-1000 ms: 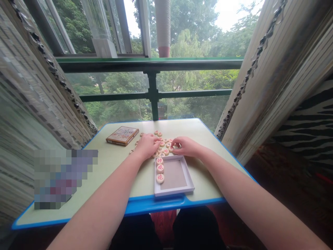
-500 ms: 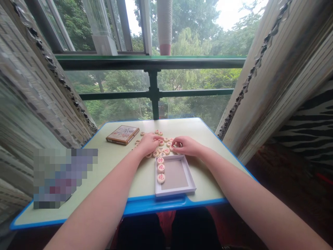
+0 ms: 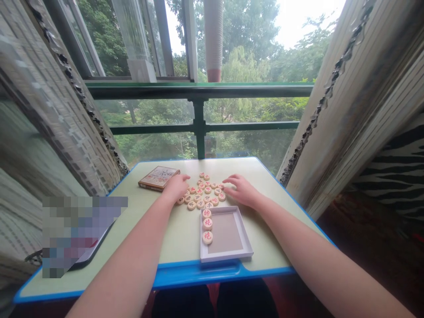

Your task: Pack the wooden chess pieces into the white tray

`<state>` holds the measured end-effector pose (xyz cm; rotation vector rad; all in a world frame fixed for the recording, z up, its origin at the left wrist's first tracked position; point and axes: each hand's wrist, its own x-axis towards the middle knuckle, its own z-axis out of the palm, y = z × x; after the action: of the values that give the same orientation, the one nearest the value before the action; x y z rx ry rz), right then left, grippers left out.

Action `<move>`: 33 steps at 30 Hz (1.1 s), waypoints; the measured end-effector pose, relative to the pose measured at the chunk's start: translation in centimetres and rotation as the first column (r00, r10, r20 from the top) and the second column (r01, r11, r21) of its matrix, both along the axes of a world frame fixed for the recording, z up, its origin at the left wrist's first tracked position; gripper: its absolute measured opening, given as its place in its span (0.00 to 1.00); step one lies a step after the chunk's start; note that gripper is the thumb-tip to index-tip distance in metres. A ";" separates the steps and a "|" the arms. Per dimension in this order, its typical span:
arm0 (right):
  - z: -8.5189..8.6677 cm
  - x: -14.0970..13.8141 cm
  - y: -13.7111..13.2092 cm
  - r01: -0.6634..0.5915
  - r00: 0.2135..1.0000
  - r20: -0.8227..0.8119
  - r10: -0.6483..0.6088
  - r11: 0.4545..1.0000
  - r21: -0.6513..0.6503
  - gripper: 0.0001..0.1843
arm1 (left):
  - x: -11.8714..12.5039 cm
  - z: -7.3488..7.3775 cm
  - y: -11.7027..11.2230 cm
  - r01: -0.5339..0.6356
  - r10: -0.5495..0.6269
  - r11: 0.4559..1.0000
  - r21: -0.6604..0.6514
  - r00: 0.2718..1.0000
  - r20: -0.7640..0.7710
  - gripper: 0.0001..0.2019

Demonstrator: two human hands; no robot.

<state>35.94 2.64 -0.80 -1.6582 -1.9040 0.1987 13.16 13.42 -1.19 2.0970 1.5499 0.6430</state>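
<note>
Round wooden Chinese chess pieces (image 3: 199, 191) with red and black characters lie in a loose cluster on the table. My left hand (image 3: 177, 187) is at the cluster's left edge, palm down, its visible fingers stretched out and nothing seen in them. Some pieces beside it are partly covered. On the right side my right hand (image 3: 241, 189) hovers with its fingers apart, close to the outermost pieces and holding none. In front of the cluster sits a shallow white box tray (image 3: 245, 247). Three red-marked pieces (image 3: 207, 224) stand in a column along its left side.
A brown printed box lid (image 3: 155, 177) rests at the back left, just beyond my left hand. At the table's left lies a flat, blurred-out object (image 3: 96, 247) with a dark edge. The table (image 3: 139, 247) has a blue rim; a green railing (image 3: 232, 91) and curtains are behind.
My left hand has shifted left off the middle of the cluster, uncovering pieces. The right hand's fingers have spread away from a piece at the right edge. The view has tilted up slightly.
</note>
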 end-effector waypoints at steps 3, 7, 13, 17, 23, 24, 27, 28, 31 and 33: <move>-0.1 0.1 0.1 -0.017 1.000 -0.027 0.015 0.998 -0.063 0.13 | -0.2 0.1 0.2 -0.036 0.043 0.998 -0.058 0.989 0.141 0.22; 0.2 -0.2 0.0 -0.064 0.997 -0.045 0.062 0.996 -0.059 0.12 | -1.0 0.4 1.0 -0.074 0.085 0.994 -0.077 0.983 0.162 0.24; 0.8 -0.4 -0.6 -0.141 0.990 -0.008 0.141 0.986 -0.083 0.07 | -1.5 0.3 1.6 -0.026 0.030 0.999 0.037 0.994 -0.107 0.28; 1.0 -0.5 -0.8 -0.175 0.983 0.031 0.179 0.979 -0.101 0.07 | -1.1 0.4 0.9 0.045 -0.033 0.997 0.057 0.979 -0.199 0.26; 1.1 -0.9 -0.8 -0.161 0.985 0.047 0.166 0.981 -0.107 0.08 | -0.3 1.4 -0.5 0.110 -0.077 0.975 0.194 0.982 -0.170 0.25; 1.1 -0.9 -0.8 -0.158 0.986 0.044 0.164 0.981 -0.110 0.08 | -0.1 1.6 -0.9 0.120 -0.092 0.969 0.218 0.987 -0.135 0.24; 1.1 -0.9 -0.7 -0.143 0.989 0.025 0.147 0.983 -0.118 0.07 | 0.7 2.5 -2.6 0.211 -0.215 0.957 0.197 0.977 -0.005 0.18; 1.0 -0.9 -0.7 -0.138 0.990 0.015 0.140 0.984 -0.116 0.08 | 1.0 2.8 -3.2 0.256 -0.264 0.953 0.160 0.964 0.027 0.16; 1.1 -0.8 -0.7 -0.126 0.992 -0.030 0.124 0.988 -0.086 0.09 | 1.8 3.2 -4.7 0.385 -0.394 0.917 0.100 0.915 0.088 0.13; 1.2 -0.9 -0.8 -0.119 0.991 -0.068 0.116 0.991 -0.053 0.09 | 2.2 3.2 -5.4 0.445 -0.452 0.892 0.084 0.886 0.105 0.15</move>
<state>35.04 1.83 0.41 -1.5577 -1.9647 0.3533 15.35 8.01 1.98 2.3005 0.9341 0.6326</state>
